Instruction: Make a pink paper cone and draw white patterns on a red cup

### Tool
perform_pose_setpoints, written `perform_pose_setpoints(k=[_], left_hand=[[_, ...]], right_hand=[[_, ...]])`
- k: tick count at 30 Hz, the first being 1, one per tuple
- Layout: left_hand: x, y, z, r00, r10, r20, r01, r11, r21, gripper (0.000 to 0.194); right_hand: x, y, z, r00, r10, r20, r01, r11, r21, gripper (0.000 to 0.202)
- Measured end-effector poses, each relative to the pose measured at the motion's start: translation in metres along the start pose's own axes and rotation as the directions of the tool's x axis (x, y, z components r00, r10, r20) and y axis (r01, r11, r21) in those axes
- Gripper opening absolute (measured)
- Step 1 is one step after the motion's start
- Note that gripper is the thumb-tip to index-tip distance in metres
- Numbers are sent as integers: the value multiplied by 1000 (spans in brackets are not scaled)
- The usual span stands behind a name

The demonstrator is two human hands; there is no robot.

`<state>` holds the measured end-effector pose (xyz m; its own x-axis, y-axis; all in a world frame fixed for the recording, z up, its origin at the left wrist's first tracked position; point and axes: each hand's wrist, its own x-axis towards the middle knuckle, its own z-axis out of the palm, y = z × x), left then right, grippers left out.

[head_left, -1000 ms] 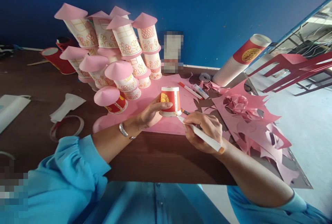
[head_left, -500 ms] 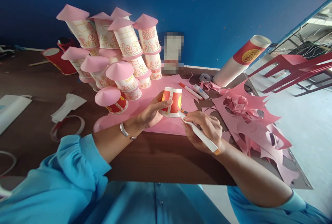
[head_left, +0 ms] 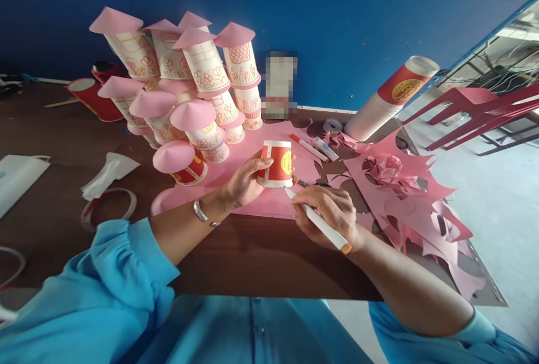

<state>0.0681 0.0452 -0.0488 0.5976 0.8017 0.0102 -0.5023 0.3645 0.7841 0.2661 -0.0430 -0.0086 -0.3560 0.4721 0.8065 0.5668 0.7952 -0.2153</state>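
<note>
My left hand (head_left: 245, 180) is wrapped around a red and white paper cup (head_left: 275, 168) with a yellow round print facing me. In my right hand (head_left: 326, 212) is a white marker (head_left: 323, 227) with an orange end, held like a pen. Its tip is at the cup's lower white rim; whether it touches I cannot tell. Dark-handled scissors (head_left: 304, 182) lie partly hidden behind the right hand. Beneath both hands spreads pink paper (head_left: 261, 202). A red cup with a pink cone roof (head_left: 179, 157) stands left of the left hand.
Stacked decorated cups with pink cones (head_left: 206, 66) rise at back left. A tall stack of cups (head_left: 389, 100) leans at right, near pink paper scraps (head_left: 404, 184). A red-capped marker (head_left: 309, 148), a glue stick (head_left: 326, 149) and a tape roll (head_left: 332, 126) lie behind the hands.
The cup has turned in my left hand, bringing more of the yellow print into view. My right hand and the marker have shifted slightly left.
</note>
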Motion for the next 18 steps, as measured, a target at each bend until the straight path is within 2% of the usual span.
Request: perform_pose_setpoints(k=[10,18], left_hand=[[0,2,2,999,5,36,-5,1000,9,45],[0,2,1,1000,18,24,-18,999,33,45]], right_hand=[[0,2,0,1000,19,-3,-19,1000,-21,17],[-1,2,1,999,30,-11,-31,999,-34,14]])
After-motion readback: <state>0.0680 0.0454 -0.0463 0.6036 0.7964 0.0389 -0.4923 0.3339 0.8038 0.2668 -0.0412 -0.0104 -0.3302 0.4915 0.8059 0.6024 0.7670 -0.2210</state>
